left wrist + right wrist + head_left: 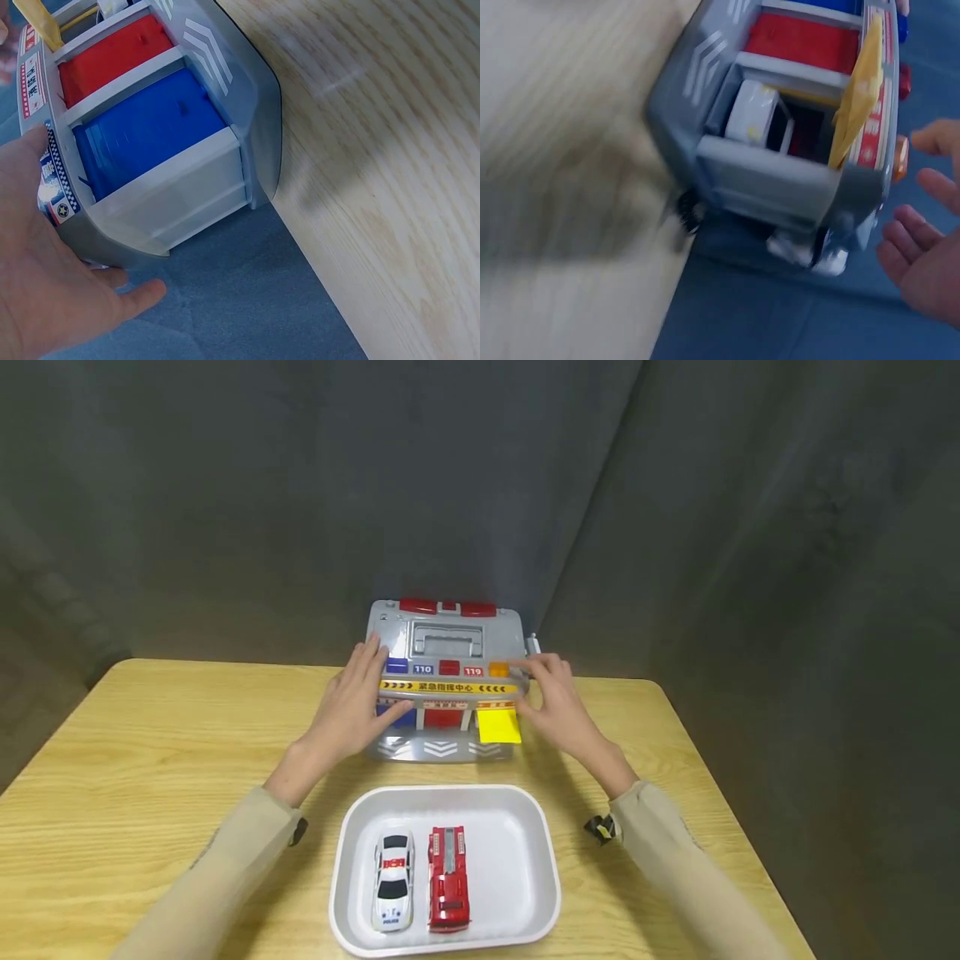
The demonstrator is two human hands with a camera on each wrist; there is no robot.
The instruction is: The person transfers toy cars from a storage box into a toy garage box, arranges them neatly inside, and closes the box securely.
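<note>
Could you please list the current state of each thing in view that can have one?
Toy station: upright on the table, at its far edge.
Yellow door: flipped open; a vehicle sits in the bay behind it.
Red door: closed.
Blue door: closed.
Left hand: fingers straight, resting on the station's left end.
Right hand: open, at the station's right end.
Tray: holds police car and fire truck, side by side.

A grey plastic toy garage station stands at the far middle of the pale wooden table. Near of it sits a white rounded tray, holding a white toy police car left of a red toy fire engine.
</note>
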